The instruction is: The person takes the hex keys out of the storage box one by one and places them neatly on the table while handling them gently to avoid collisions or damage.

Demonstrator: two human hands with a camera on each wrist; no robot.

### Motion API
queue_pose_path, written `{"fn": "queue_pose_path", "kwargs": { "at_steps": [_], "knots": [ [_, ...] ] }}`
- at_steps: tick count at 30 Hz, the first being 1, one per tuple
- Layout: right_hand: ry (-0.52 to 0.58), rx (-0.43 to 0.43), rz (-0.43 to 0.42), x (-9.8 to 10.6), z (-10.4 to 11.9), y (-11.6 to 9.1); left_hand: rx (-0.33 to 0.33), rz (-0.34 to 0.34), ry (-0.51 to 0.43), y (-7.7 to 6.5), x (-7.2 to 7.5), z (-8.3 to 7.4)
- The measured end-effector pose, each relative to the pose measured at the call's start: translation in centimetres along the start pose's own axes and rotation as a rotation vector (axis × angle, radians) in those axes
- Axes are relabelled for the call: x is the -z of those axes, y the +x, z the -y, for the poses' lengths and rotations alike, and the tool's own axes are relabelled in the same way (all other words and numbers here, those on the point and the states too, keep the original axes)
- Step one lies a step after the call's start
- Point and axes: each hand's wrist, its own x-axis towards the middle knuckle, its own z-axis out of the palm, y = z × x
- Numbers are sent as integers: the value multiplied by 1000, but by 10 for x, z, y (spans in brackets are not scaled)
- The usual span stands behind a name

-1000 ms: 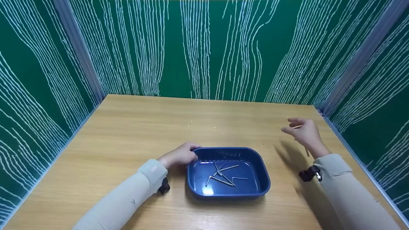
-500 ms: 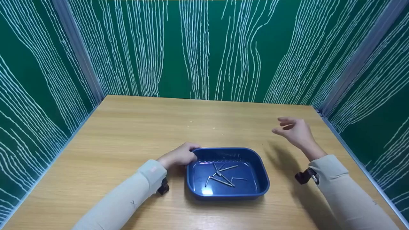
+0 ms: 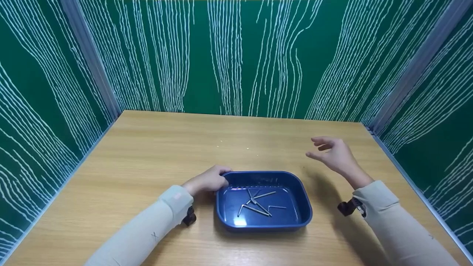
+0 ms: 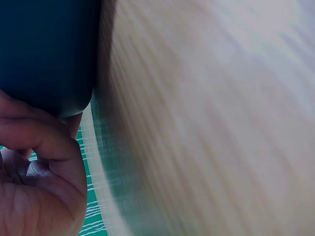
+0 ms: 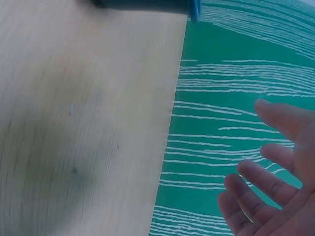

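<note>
A blue rectangular tray [image 3: 292,196] stands on the table, with several thin metal hex keys [image 3: 257,210], some plainly L-shaped, lying crossed on its floor. My left hand [image 3: 210,179] grips the tray's far left corner. The left wrist view shows its curled fingers [image 4: 44,135] against the tray's dark wall [image 4: 44,54]. To the right of the tray, my right hand [image 3: 334,155] hovers above the table, thumb and fingers spread apart and holding nothing. In the right wrist view the same hand [image 5: 275,187] appears with loosely bent fingers, and the tray's rim [image 5: 195,10] shows at the top.
The wooden table [image 3: 147,147] has a few tiny pale specks [image 3: 247,148] beyond the tray. Green panels with white wavy lines [image 3: 199,74] enclose its back and sides. Small dark wrist cameras [image 3: 347,207] hang below both cuffs.
My right hand has moved left, nearer the tray. A thin tan stick seen by that hand one second ago is no longer visible. The left hand and tray have stayed put.
</note>
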Motion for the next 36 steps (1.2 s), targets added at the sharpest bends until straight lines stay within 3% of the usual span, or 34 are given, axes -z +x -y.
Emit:
{"fn": "queue_pose_path", "kwargs": {
  "at_steps": [5,12,36],
  "knots": [
    [-8,29,14,-4,9,-4,9,-3,4,0,1,1],
    [5,133,23,-10,17,-6,8,0,4,0,2,0],
    [-52,268,56,-27,37,-17,18,-4,6,1,1,3]
  ]
}}
